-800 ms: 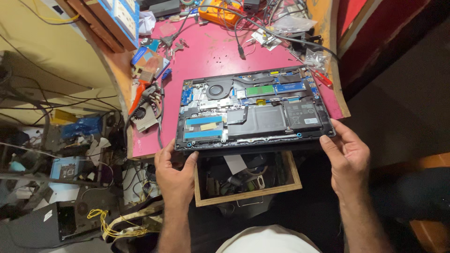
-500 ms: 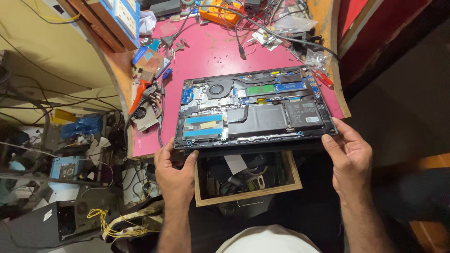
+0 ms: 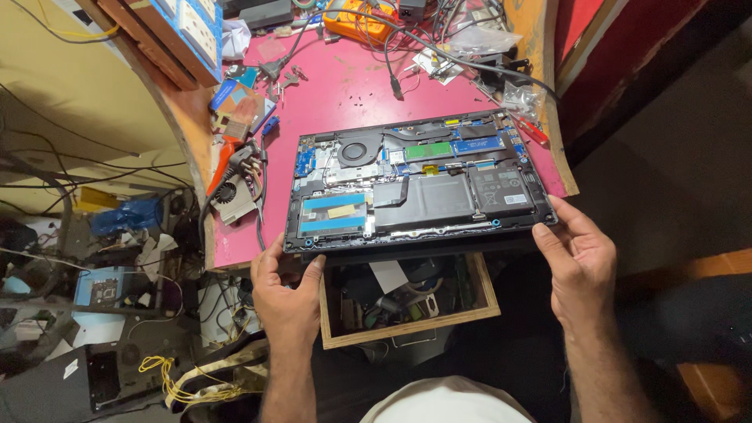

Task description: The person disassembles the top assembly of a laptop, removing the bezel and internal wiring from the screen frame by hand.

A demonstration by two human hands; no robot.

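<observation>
We have the opened laptop (image 3: 415, 184) lying underside up on the pink table (image 3: 337, 102), its bottom cover off so the fan (image 3: 359, 149), the dark battery (image 3: 439, 197) and the green and blue boards show, and its near edge juts just past the table's front. Our left hand (image 3: 288, 301) grips the near left corner, thumb on the rim and fingers curled under; our right hand (image 3: 576, 262) holds the near right corner, thumb resting on top and the fingers spread along the edge. We judge the step in hand to be a two-handed hold on the machine, either steadying it or shifting it on the table; we cannot tell which. Any move from this grip calls for both corners to travel level and together, with fingers kept off the bare boards. Directly below the near edge hangs an open wooden drawer (image 3: 407, 333) full of parts, so a slip could drop the laptop into it. Farther out we see a loose fan (image 3: 233, 197) at the table's left edge, an orange meter (image 3: 362, 22) at the back with cables, and cluttered shelves to the left.
</observation>
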